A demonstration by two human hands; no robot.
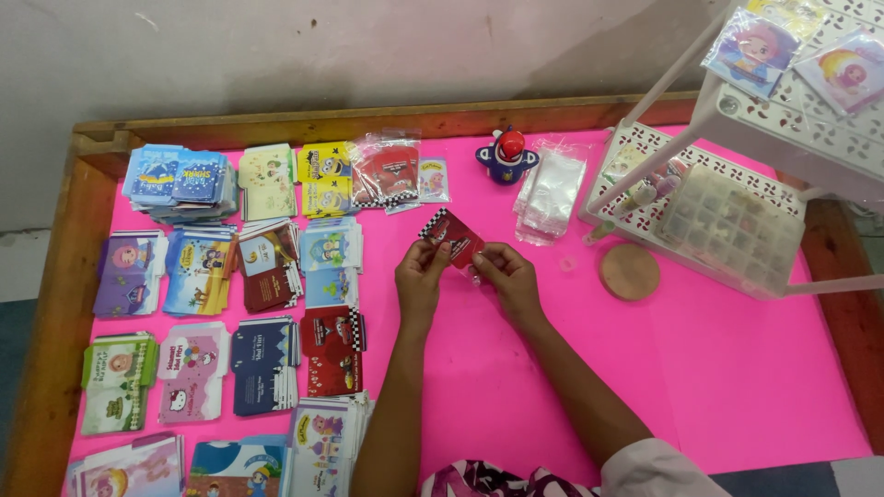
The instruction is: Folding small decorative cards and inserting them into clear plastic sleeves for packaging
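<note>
Both hands hold one small red card (pixel 450 237) with a chequered edge, in a clear sleeve, above the pink table top (pixel 718 368). My left hand (pixel 420 273) pinches its lower left side. My right hand (pixel 504 274) grips its lower right corner. Just left of the hands lie stacks of printed cards, the nearest being a red stack with cartoon cars (pixel 331 350).
Several card stacks (pixel 198 267) cover the table's left half. A pile of clear plastic sleeves (pixel 551 189) and a small red-and-blue toy (pixel 506 154) sit at the back. A round wooden disc (pixel 630 271) lies by a white rack (pixel 737 120) holding a clear compartment box (pixel 732 230). A wooden rim (pixel 368 118) frames the table.
</note>
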